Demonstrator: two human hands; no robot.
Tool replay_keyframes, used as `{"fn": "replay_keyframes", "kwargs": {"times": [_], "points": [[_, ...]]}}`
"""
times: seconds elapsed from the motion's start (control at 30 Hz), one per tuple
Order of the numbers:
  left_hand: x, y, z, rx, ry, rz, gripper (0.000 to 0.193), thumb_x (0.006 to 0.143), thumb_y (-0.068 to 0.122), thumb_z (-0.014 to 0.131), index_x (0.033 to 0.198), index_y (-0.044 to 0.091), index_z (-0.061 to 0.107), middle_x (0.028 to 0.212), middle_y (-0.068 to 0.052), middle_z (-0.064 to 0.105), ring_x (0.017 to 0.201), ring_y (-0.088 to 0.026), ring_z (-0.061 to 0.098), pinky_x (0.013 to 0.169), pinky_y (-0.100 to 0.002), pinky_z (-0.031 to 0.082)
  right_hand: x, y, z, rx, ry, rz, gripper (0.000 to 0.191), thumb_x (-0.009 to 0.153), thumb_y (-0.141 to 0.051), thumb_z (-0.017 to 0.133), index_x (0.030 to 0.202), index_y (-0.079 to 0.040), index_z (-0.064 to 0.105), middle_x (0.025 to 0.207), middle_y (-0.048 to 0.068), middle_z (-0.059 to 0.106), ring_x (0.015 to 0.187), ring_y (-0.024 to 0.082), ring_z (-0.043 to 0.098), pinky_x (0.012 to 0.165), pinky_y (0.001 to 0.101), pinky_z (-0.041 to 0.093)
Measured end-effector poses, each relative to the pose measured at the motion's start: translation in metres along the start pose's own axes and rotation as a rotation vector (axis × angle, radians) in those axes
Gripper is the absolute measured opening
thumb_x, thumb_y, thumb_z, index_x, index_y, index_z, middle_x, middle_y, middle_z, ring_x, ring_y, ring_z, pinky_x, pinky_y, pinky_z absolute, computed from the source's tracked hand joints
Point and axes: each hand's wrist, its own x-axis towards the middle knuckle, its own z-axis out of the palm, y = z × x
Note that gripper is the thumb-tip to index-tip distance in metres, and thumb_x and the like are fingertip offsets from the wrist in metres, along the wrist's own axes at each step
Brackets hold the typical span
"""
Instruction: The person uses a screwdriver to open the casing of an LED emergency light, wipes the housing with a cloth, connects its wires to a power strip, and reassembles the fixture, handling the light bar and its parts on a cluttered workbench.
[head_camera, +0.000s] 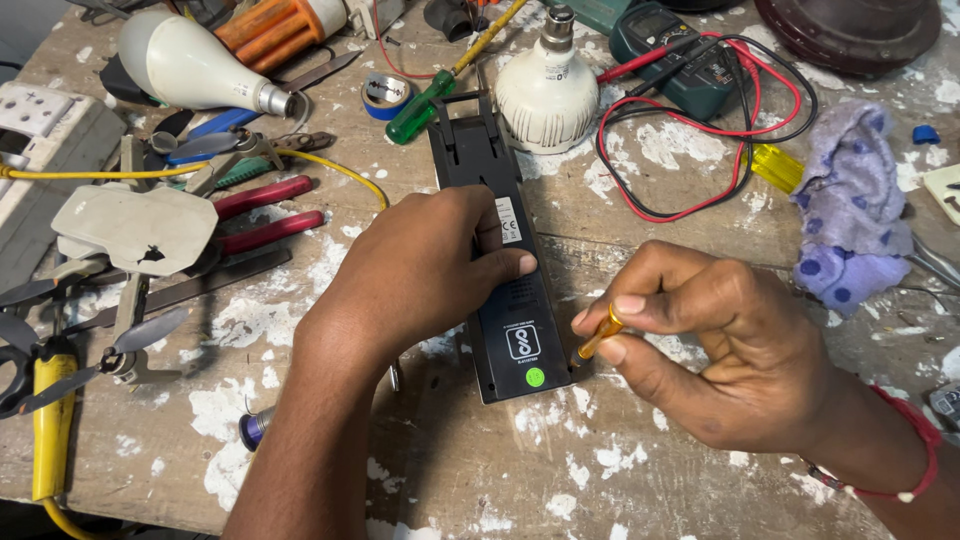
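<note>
- Clearly, the long black plastic device (505, 270) lies back-up at the frame's centre on the paint-spattered wooden workbench (560, 470).
- Left hand (415, 270) presses flat on it, fingers together across the casing; firm downward weight should stop it sliding.
- Right hand (715, 345) pinches a small amber-handled screwdriver (598, 337) between thumb and forefinger, tip at the casing's lower right edge.
- Keeping the tip seated and turning gently would likely avoid slipping.
- White bulbs (548, 90), red-handled pliers (265, 210) sit above, apart.
</note>
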Motion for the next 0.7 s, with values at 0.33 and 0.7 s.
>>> {"fn": "replay_keyframes", "kwargs": {"times": [0.33, 0.7], "points": [[0.0013, -0.002, 0.0011, 0.009, 0.012, 0.02, 0.034, 0.077, 0.039, 0.081, 0.084, 0.007, 0.071, 0.078, -0.013, 0.073, 0.076, -0.031, 0.072, 0.068, -0.045, 0.053, -0.0003, 0.0019, -0.0016, -0.024, -0.016, -0.015, 0.038, 0.093, 0.009, 0.07, 0.119, -0.006, 0.046, 0.107, 0.017, 0.065, 0.106, 0.02, 0.073, 0.09, 0.0307, 0.065], [0.0016, -0.0027, 0.0024, 0.007, 0.023, 0.037, 0.035, 0.077, 0.038, 0.081, 0.083, 0.006, 0.07, 0.076, -0.014, 0.073, 0.074, -0.032, 0.071, 0.066, -0.045, 0.053, 0.0028, 0.0014, -0.002, -0.115, 0.027, -0.07, 0.033, 0.094, 0.006, 0.071, 0.112, -0.005, 0.047, 0.095, 0.014, 0.069, 0.095, 0.02, 0.08, 0.079, 0.0312, 0.065]]}}
